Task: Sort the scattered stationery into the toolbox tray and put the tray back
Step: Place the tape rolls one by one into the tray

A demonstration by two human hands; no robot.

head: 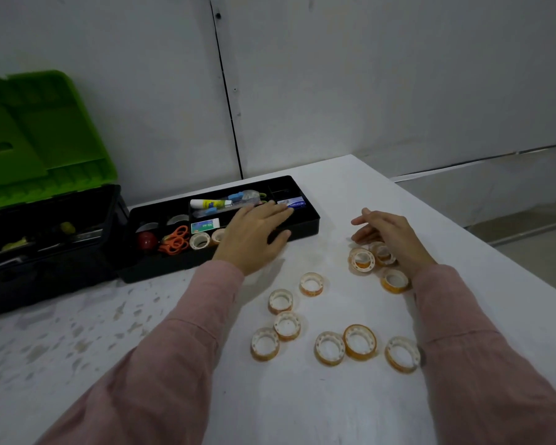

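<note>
A black toolbox tray (pixel 305 220) lies on the white table and holds a glue tube (pixel 211 203), orange scissors (pixel 175 240), a red ball (pixel 147 241), an eraser (pixel 205 225) and a tape roll (pixel 199 241). My left hand (pixel 254 234) hovers flat over the tray's front wall with straight fingers and holds nothing. My right hand (pixel 384 231) hangs open above the table, just beyond a cluster of tape rolls (pixel 362 260). Several more tape rolls (pixel 359 341) lie scattered on the table between my arms.
The open toolbox (pixel 45 239) with its green lid (pixel 42 136) raised stands left of the tray, with tools inside. A grey wall rises behind the table. The table's right edge (pixel 495 242) runs diagonally, with floor beyond it.
</note>
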